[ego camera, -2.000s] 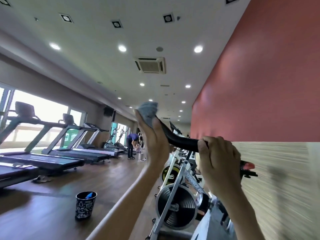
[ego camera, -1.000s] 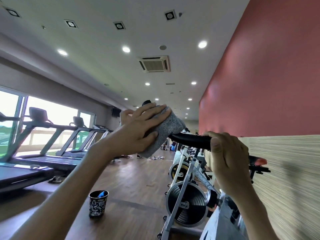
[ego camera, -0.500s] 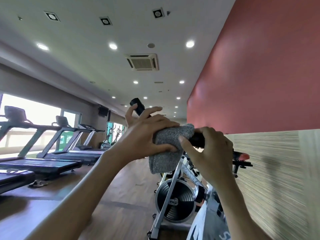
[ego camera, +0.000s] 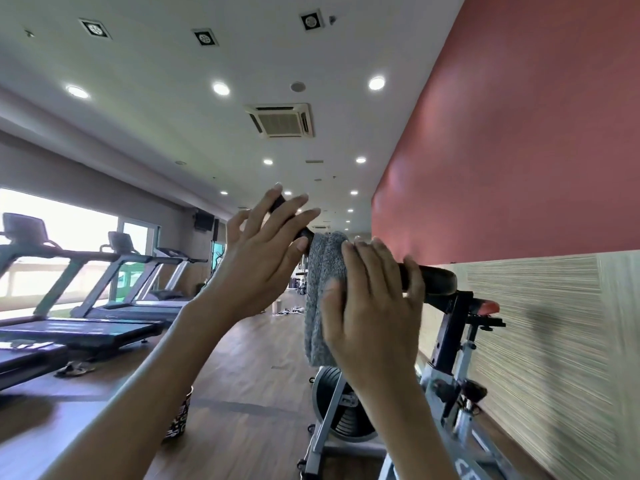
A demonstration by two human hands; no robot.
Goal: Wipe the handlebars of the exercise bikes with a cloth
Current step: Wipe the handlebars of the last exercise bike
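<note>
As the right hand [ego camera: 374, 306] grips cloth [ego camera: 323, 268], bin [ego camera: 180, 420] contents are hidden.

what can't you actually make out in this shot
All in the head view:
- Black padded handlebar: its middle is hidden under the grey fuzzy cloth and the right hand; its far tip is partly behind the left hand.
- Patterned cup on the floor: mostly covered by the left forearm, contents unseen.
- Bike flywheel: partly behind the right forearm.
- Clutter far down the floor: too small to identify.
</note>
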